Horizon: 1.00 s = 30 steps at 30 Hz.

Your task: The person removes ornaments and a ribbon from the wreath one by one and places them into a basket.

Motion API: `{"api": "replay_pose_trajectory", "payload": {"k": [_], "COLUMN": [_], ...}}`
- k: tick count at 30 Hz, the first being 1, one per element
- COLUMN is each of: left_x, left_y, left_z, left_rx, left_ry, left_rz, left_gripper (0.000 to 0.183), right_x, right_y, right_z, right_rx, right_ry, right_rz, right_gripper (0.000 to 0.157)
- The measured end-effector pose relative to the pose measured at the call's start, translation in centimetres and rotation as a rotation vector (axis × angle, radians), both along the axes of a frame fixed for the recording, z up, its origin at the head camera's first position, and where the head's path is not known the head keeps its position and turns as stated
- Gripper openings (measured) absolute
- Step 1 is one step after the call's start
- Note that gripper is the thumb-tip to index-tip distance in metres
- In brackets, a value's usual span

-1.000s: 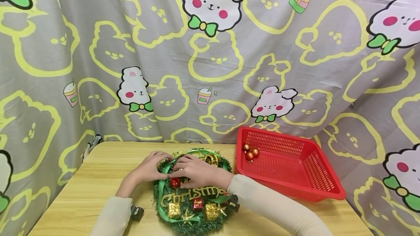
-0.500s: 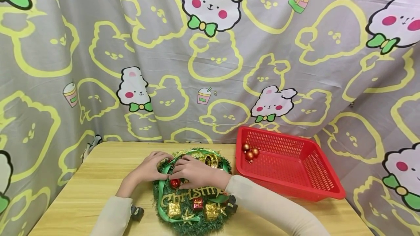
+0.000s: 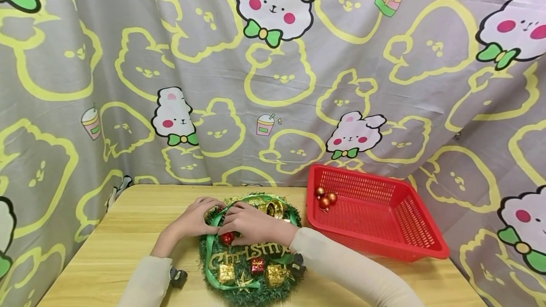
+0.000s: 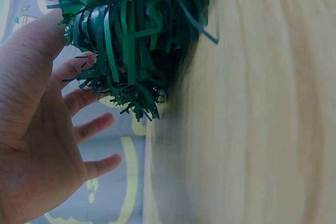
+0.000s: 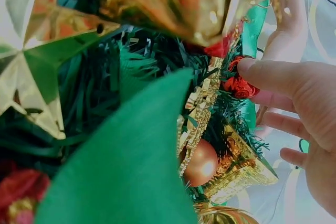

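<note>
A green tinsel wreath (image 3: 256, 293) lies on the table, with gold "Christmas" lettering, small gift boxes (image 3: 275, 276), a gold bell (image 3: 275, 208) and green ribbon on it. My left hand (image 3: 197, 217) holds the wreath's upper left edge; in the left wrist view its ring and little fingers stretch out free. My right hand (image 3: 256, 224) reaches over the wreath, its fingertips close to the left hand's. In the right wrist view its thumb touches a shiny red ornament (image 5: 240, 85); what its index finger does is hidden. A copper ball (image 5: 201, 166) sits below that ornament, beside a gold bell.
A red perforated basket (image 3: 375, 240) stands right of the wreath, with several copper balls (image 3: 325, 202) in its left corner. The wooden table (image 3: 128, 231) meets a patterned curtain (image 3: 256, 150) at the back. Each wrist wears a small dark camera (image 3: 177, 277).
My right hand and forearm have shifted very slightly left, and the fingers have moved a little over the wreath. The left hand, wreath and basket have stayed in place.
</note>
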<state>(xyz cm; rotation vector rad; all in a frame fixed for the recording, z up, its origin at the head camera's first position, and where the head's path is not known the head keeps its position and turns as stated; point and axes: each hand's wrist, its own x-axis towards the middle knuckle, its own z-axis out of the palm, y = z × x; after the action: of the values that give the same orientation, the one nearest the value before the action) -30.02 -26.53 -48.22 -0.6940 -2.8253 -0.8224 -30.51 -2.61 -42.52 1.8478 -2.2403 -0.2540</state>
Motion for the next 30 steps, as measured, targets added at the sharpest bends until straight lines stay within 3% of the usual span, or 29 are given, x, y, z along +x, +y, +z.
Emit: {"api": "replay_pose_trajectory", "payload": {"k": [30], "left_x": [-0.13], "left_y": [-0.11], "left_z": [-0.11], "left_rx": [0.005], "left_ry": [-0.004], "left_rz": [-0.003], "left_gripper": [0.064], "right_x": [0.09], "right_y": [-0.77], "right_z": [0.08], "right_rx": [0.047], "right_ry": [-0.045], "right_rz": [-0.046], "right_gripper": [0.036]}}
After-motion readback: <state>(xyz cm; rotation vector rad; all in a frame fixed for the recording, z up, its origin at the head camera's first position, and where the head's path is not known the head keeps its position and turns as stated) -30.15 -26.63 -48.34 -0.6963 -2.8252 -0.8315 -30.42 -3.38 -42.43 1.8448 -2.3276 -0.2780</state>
